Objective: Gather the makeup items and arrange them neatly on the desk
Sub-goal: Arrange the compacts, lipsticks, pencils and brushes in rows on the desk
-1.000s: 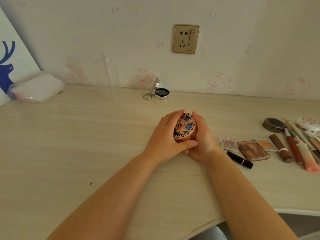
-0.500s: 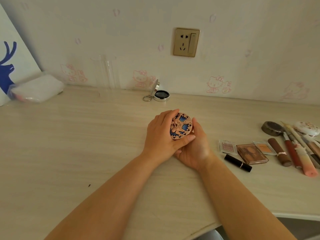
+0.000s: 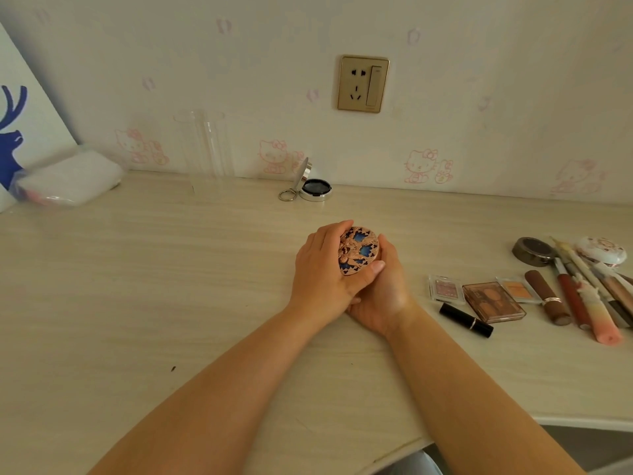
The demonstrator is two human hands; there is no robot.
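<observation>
At counter (image 3: 137, 303) centre, my left hand (image 3: 320, 272) and right hand (image 3: 383, 293) clasp the ornate round compact (image 3: 359, 250), lid closed. Behind the compact, by the wall, an open silver case (image 3: 315, 190) shows dark contents. Right of the compact lie palettes (image 3: 493, 301) and lipsticks (image 3: 466, 319).

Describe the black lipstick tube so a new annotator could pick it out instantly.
Start at the desk and go to the makeup cluster by its right edge. On the cluster's near-left fringe, just in front of the brown eyeshadow palette, lies the black lipstick tube. It is the only all-black cylinder there, lying diagonally with a thin metallic band near one end; the other tubes are brown, red or pink.
</observation>
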